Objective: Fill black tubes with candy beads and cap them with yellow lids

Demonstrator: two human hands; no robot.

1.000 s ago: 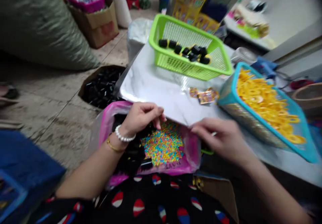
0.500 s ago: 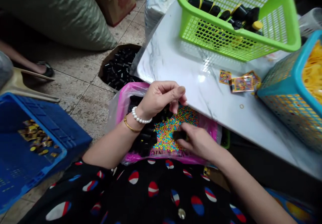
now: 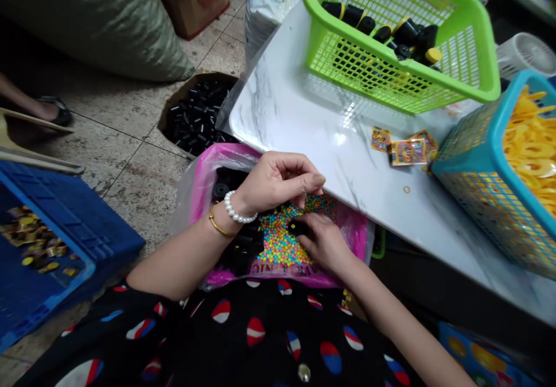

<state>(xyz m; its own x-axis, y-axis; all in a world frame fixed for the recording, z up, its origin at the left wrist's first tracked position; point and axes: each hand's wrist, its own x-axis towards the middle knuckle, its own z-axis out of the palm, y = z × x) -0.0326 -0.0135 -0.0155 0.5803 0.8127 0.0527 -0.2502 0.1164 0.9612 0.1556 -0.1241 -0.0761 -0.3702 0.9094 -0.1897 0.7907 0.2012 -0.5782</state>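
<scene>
My left hand [image 3: 278, 183], with a pearl bracelet [image 3: 237, 208] and a gold bangle at the wrist, is raised above a pink tub [image 3: 201, 181] lined with clear plastic. Its thumb and fingers are curled together; whatever they may hold is hidden. Lower in the tub, my right hand [image 3: 326, 241] grips a small black plastic container [image 3: 296, 227], down among tiny multicoloured candy balls [image 3: 280, 247]. More black containers [image 3: 222, 189] lie in the tub's left side, partly covered by my left forearm.
The marble-patterned table [image 3: 286, 109] bears a green basket [image 3: 369, 45] of black and yellow containers, small printed packets [image 3: 408, 152] and a blue basket [image 3: 490, 138] of yellow pieces. Left are a box of black pieces [image 3: 195, 114], a blue crate [image 3: 108, 213] and someone's foot [image 3: 54, 110].
The whole view has shifted slightly. My right hand has moved a little with the black container, whose end now shows more clearly. My left hand stays curled and has come down slightly.
</scene>
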